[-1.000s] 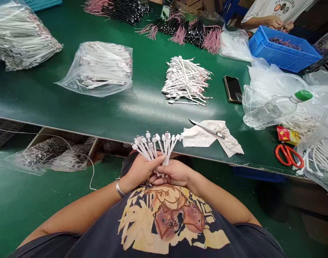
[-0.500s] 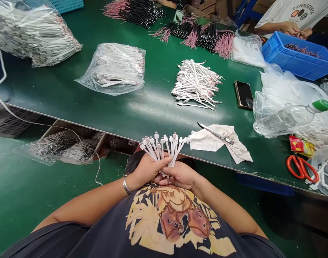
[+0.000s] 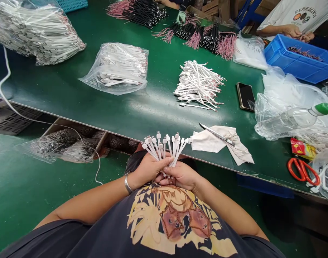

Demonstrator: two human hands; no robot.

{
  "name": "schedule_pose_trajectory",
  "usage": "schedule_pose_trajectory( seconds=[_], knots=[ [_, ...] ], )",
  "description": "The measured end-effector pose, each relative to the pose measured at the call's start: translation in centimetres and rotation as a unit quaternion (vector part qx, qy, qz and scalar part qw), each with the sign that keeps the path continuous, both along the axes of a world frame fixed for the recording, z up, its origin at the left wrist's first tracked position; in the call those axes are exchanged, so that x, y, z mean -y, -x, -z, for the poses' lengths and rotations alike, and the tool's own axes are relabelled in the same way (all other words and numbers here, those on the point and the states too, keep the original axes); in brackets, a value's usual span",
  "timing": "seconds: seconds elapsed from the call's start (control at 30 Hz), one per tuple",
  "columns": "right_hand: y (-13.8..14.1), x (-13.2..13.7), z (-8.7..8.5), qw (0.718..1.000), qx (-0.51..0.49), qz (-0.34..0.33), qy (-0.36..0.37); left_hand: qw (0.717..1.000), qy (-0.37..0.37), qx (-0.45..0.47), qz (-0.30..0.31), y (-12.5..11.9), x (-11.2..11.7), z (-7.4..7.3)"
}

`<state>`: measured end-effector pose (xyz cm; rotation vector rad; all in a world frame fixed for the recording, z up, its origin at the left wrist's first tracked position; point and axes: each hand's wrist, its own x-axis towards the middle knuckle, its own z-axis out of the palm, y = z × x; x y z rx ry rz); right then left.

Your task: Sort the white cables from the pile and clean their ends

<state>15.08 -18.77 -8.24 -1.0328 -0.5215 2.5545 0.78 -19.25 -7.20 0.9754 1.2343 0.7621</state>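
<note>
Short white cables (image 3: 164, 146) form a fanned bunch at the table's near edge, their connector ends pointing up and away from me. My left hand (image 3: 150, 168) grips the bunch from the left, thumb across the cables. From the right, my right hand (image 3: 181, 174) is closed round the same bunch, its thumb touching my left one. The lower cable ends show partly between my fingers. Just right of the bunch lies a white cloth (image 3: 207, 141) with metal tweezers (image 3: 217, 134) on it. Beyond it is a loose pile of similar white cables (image 3: 198, 85).
Bagged white cables (image 3: 121, 66) lie at centre left, a larger bag (image 3: 48, 32) behind. At right are a phone (image 3: 245, 96), a clear bottle (image 3: 290, 121), red-handled scissors (image 3: 302, 170) and a blue bin (image 3: 298, 59). A co-worker's hands (image 3: 298, 33) are behind the bin.
The view has shifted slightly, so the table's things appear a little further right. Both hands keep their grip on the bunch, with hardly any movement.
</note>
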Motion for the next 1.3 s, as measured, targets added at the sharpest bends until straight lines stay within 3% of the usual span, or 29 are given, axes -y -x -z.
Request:
schedule_pose_trajectory(
  seconds=[0.13,0.3,0.37,0.47,0.5,0.6,0.67,0.73,0.87,0.97,1.03,1.2,1.3],
  knots=[
    [0.1,0.2,-0.2,1.000,0.025,0.004,-0.018,0.995,0.077,0.048,0.038,0.0,-0.3,-0.1],
    [0.0,0.5,-0.5,0.998,0.046,0.001,-0.043,0.988,0.079,0.081,0.106,0.9,-0.8,-0.3],
    [0.0,0.4,-0.6,0.998,0.042,-0.001,-0.050,0.985,0.059,0.047,0.158,2.2,-1.0,-1.0],
    [-0.1,0.4,-0.7,0.998,0.033,0.005,-0.049,0.966,-0.007,-0.081,0.245,5.2,-1.0,-3.3],
    [-0.2,0.4,-0.8,0.998,0.033,0.008,-0.047,0.962,-0.037,-0.152,0.222,6.2,-1.1,-4.4],
    [-0.1,0.5,-0.8,0.998,0.037,0.011,-0.044,0.929,-0.158,-0.327,0.072,8.2,-2.1,-7.4],
    [0.0,0.5,-0.8,0.998,0.035,0.010,-0.045,0.898,-0.234,-0.370,0.046,8.5,-3.8,-8.6],
    [0.1,0.5,-0.9,0.998,0.037,0.009,-0.047,0.873,-0.267,-0.390,0.116,8.1,-6.2,-9.1],
    [0.3,0.5,-1.0,0.998,0.048,0.001,-0.050,0.842,-0.186,-0.376,0.339,6.4,-10.5,-8.7],
    [0.4,0.5,-1.0,0.998,0.044,0.005,-0.047,0.820,-0.160,-0.375,0.402,5.4,-12.1,-8.4],
    [0.3,0.5,-0.9,0.998,0.040,0.012,-0.044,0.827,-0.140,-0.350,0.417,5.2,-12.7,-8.3],
    [0.0,0.4,-0.7,0.998,0.021,-0.004,-0.052,0.879,-0.057,-0.215,0.422,5.7,-13.7,-8.5],
    [0.0,0.4,-0.6,0.999,0.009,0.019,-0.036,0.891,-0.055,-0.189,0.409,5.9,-14.1,-8.5]
  ],
)
